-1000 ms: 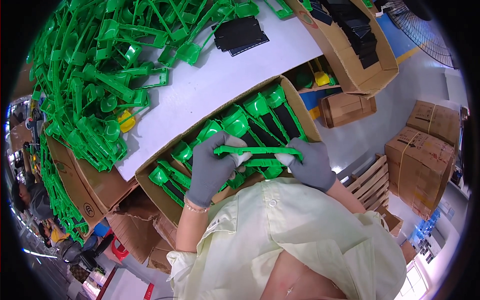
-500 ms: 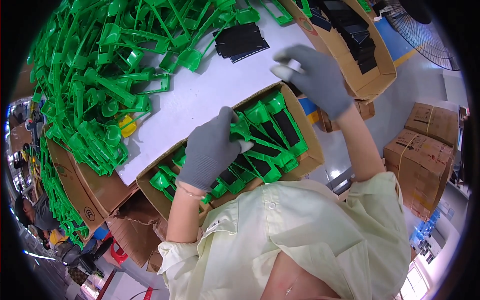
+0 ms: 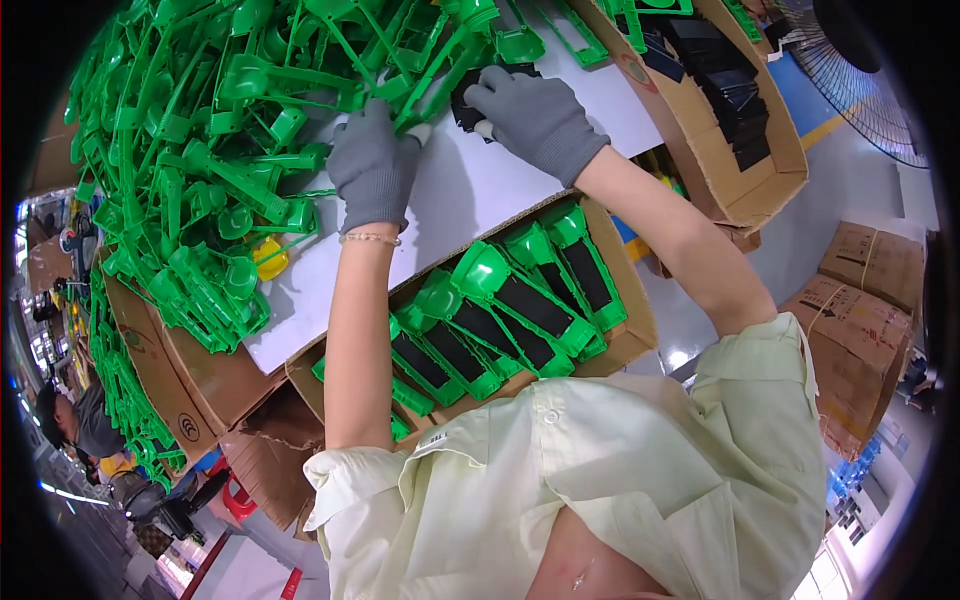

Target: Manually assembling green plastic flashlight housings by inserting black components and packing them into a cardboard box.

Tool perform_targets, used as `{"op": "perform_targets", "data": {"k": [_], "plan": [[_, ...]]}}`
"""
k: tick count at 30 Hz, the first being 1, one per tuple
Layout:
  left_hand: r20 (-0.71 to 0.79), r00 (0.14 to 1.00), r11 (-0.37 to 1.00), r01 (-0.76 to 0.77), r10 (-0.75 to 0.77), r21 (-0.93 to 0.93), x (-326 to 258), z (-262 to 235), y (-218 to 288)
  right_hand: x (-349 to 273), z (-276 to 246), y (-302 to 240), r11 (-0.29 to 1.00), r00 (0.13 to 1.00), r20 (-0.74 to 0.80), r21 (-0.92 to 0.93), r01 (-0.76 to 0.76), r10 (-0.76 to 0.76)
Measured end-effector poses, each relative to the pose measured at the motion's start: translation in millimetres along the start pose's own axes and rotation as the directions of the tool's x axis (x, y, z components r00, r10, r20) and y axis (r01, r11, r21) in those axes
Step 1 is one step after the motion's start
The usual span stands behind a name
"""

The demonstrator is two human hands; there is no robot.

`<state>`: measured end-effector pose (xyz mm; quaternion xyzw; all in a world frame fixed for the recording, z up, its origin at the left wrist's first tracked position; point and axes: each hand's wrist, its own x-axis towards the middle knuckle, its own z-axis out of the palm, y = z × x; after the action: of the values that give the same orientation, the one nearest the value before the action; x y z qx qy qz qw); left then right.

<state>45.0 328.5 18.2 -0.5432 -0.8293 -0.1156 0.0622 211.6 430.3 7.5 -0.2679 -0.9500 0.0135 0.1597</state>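
Note:
Both my hands wear grey gloves with pale fingertips. My left hand (image 3: 375,165) is at the near edge of a heap of green plastic frames (image 3: 200,180), its fingers and thumb closed around one green plastic frame (image 3: 428,98); the fingers partly hide the grip. On the white table to the right, my right hand (image 3: 540,120) pinches a thin black panel (image 3: 464,103) at its edge, covering most of it. Below the hands, a cardboard box (image 3: 634,335) holds several green frames with black panels set in them (image 3: 520,305).
Another cardboard box (image 3: 780,190) with stacked black panels (image 3: 715,80) stands at the far right. A yellow piece (image 3: 270,258) lies beside the green heap. Closed cartons (image 3: 835,350) and a fan (image 3: 850,70) are on the right. Another person (image 3: 85,420) is at the far left.
My left hand has left the box of filled frames and moved up to the green heap. My right hand has moved left onto the black panel. A green frame now lies on top in the box.

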Motion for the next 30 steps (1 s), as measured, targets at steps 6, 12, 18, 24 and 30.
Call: {"op": "perform_targets", "data": {"k": [6,12,18,24,30], "plan": [[-0.126,0.992,0.942,-0.039,-0.003,-0.333,-17,-17,-3,-14,-3,12,0.990,0.990,-0.036,0.012,0.139,-0.139],[0.180,0.938,0.233,0.254,-0.295,-0.939,-69,-58,-24,-37,-67,1,0.702,0.935,-0.136,0.697,-0.144,0.327],[0.482,0.862,-0.159,0.460,-0.157,-0.874,-121,-94,-3,-64,-137,-34,-0.013,0.762,0.467,0.856,-0.517,0.450],[0.584,0.807,-0.288,0.542,-0.081,-0.789,-145,-107,16,-74,-140,-65,-0.024,0.827,0.442,0.886,-0.463,0.347],[0.595,0.797,-0.287,0.549,-0.103,-0.785,-148,-112,23,-77,-141,-66,0.189,0.811,0.472,0.811,-0.553,0.346]]}}
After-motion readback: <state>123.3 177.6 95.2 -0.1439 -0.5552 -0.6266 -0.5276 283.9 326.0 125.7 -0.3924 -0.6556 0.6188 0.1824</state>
